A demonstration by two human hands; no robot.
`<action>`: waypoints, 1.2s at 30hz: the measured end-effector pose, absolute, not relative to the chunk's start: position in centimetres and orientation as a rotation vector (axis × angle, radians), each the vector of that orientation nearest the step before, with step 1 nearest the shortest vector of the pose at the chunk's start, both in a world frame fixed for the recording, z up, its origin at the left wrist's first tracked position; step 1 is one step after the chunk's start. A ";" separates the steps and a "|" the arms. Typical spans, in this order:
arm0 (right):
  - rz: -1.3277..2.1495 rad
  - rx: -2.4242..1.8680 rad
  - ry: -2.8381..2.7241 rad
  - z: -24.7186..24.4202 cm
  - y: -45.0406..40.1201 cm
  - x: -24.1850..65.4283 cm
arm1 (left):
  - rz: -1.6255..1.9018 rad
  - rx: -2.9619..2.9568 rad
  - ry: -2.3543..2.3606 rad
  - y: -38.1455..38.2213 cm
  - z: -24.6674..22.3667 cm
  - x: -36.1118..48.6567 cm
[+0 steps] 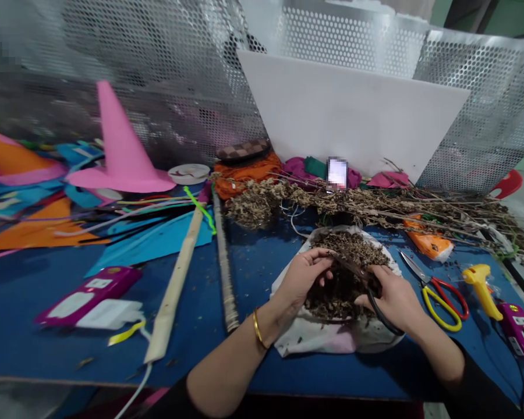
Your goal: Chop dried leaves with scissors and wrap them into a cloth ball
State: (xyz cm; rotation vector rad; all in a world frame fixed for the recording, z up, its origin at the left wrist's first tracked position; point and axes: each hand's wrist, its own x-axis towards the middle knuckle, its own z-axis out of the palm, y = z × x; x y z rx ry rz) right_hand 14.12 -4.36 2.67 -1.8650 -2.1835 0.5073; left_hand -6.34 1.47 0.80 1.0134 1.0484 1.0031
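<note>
My right hand [390, 297] is wrapped round the black handle of a pair of dark scissors [382, 314], whose blades point up and left over a white bag [344, 337]. Brown dried plant bits [358, 247] fill the open bag. At the blade tips, my left hand [308, 273] is closed, thumb against forefinger; what it pinches is too small to make out. A gold bangle [258, 329] circles my left wrist.
Red-and-yellow scissors [441, 299], a yellow glue gun [480, 285] and an orange packet [430, 238] lie right. Dried stalks [375, 203] stretch behind the bag. Left are a wooden stick [174, 291], a darker stick [225, 267], a purple device [87, 297] and a pink hat [117, 151].
</note>
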 end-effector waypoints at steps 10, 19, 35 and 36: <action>0.556 -1.829 -2.255 2.8 -4.4 13.8 | 1.021 0.951 0.999 1.2 0.0 -5.6; 0.533 -1.911 -2.190 2.5 -4.4 13.6 | 1.018 0.841 0.976 0.6 0.2 -5.0; 0.503 -1.833 -2.208 1.6 -4.6 13.5 | 1.095 0.946 1.102 0.6 0.1 -4.9; 0.519 -1.818 -2.206 1.5 -4.6 13.6 | 1.101 0.940 1.102 0.7 0.0 -4.9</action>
